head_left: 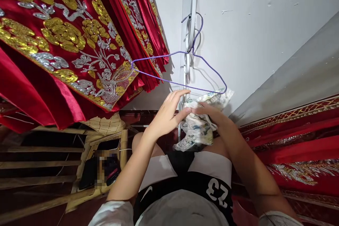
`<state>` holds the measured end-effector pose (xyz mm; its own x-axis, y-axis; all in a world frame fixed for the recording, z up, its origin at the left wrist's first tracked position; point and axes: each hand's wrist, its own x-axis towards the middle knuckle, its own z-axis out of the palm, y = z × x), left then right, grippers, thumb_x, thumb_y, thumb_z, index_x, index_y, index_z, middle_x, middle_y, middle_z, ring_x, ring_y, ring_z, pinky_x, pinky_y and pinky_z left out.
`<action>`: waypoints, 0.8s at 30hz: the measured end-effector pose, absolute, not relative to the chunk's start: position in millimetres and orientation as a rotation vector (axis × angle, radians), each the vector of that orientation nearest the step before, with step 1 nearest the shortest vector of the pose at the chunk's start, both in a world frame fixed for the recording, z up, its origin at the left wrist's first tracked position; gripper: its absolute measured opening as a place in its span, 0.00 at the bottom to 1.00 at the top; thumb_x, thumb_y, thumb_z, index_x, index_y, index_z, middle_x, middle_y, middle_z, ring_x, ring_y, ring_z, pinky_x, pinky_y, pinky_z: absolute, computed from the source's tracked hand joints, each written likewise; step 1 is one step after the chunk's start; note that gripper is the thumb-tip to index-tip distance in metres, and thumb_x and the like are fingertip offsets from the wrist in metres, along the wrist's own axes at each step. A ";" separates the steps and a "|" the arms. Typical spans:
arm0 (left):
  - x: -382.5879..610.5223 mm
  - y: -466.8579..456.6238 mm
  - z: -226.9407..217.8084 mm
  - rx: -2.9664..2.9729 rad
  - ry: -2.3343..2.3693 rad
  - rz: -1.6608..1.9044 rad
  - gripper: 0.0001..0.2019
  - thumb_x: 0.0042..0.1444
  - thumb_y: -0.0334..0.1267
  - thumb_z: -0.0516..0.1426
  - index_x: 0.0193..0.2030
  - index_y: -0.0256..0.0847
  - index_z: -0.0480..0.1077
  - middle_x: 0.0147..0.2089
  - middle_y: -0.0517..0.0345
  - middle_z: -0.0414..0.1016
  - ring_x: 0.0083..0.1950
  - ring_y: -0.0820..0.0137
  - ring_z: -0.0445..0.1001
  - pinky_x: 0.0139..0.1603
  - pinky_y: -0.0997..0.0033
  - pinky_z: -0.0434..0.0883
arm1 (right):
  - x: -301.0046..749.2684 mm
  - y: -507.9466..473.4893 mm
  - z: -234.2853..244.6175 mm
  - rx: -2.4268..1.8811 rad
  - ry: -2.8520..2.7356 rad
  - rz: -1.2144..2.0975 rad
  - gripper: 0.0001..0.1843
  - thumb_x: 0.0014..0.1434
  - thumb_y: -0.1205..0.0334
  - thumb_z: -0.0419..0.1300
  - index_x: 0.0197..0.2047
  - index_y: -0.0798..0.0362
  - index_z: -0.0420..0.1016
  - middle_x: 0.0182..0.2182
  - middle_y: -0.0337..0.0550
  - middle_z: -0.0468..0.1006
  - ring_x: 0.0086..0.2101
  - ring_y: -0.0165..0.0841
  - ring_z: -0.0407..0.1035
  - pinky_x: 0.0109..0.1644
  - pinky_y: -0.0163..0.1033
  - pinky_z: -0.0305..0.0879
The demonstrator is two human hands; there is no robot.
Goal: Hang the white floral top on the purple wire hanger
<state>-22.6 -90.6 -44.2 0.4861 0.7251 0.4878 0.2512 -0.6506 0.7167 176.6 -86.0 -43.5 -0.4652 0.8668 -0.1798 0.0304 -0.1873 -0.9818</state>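
A purple hanger [169,82] hangs by its hook from a white strip on the wall. Below its right end is a white printed garment [197,129], crumpled and partly blurred; its upper part reaches the hanger's lower right corner. My right hand [209,111] grips this cloth from the right, its fingertips partly lost in the folds. My left hand [169,111] is just left of the cloth, under the hanger's lower bar. Its fingers are stretched out, with the thumb apart and pointing at the right hand's fingertips. Whether that thumb touches the cloth is unclear.
Red cloths with gold and silver sequin embroidery [63,35] hang at upper left. More red embroidered cloth [299,148] lies along the right. A wooden slatted bench [42,164] stands at lower left, near a wooden chair [123,148] holding dark items and a blurred-out patch. A white wall [251,24] rises ahead.
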 end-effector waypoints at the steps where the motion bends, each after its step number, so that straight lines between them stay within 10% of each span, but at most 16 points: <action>1: -25.1 -86.4 -49.5 2.129 0.763 1.018 0.25 0.70 0.53 0.50 0.68 0.43 0.62 0.66 0.44 0.68 0.67 0.56 0.66 0.68 0.56 0.62 | 181.9 -86.5 -36.4 -1.073 -1.520 1.769 0.25 0.45 0.41 0.72 0.39 0.51 0.77 0.27 0.40 0.76 0.30 0.35 0.71 0.35 0.40 0.69; 8: -44.3 -72.0 -78.8 2.177 0.758 0.319 0.27 0.66 0.60 0.51 0.29 0.38 0.68 0.26 0.59 0.68 0.29 0.70 0.67 0.33 0.71 0.65 | 206.9 -59.4 0.9 -1.108 -2.173 1.193 0.10 0.55 0.58 0.66 0.39 0.53 0.81 0.32 0.42 0.79 0.32 0.34 0.71 0.37 0.38 0.67; 13: -85.5 -61.8 -77.8 2.376 1.215 0.006 0.19 0.64 0.53 0.54 0.41 0.39 0.76 0.40 0.49 0.81 0.41 0.58 0.78 0.46 0.63 0.70 | 214.0 -16.2 -43.9 -1.256 -1.928 0.616 0.31 0.58 0.60 0.59 0.65 0.50 0.71 0.57 0.51 0.77 0.54 0.48 0.71 0.58 0.51 0.67; 18: -95.9 -64.7 -64.1 2.455 1.585 -0.321 0.16 0.65 0.47 0.54 0.50 0.44 0.78 0.51 0.45 0.82 0.60 0.49 0.74 0.69 0.36 0.54 | 236.9 -8.2 -73.3 -1.313 -1.960 0.573 0.17 0.54 0.64 0.55 0.43 0.53 0.82 0.41 0.46 0.83 0.43 0.45 0.75 0.47 0.45 0.68; 24: -86.9 -75.8 -49.1 2.538 1.773 -0.106 0.17 0.62 0.47 0.58 0.52 0.39 0.76 0.60 0.37 0.76 0.68 0.42 0.64 0.64 0.39 0.63 | 270.6 -25.0 -49.0 -1.441 -1.898 0.423 0.16 0.47 0.66 0.55 0.36 0.53 0.82 0.30 0.42 0.80 0.34 0.40 0.71 0.36 0.39 0.60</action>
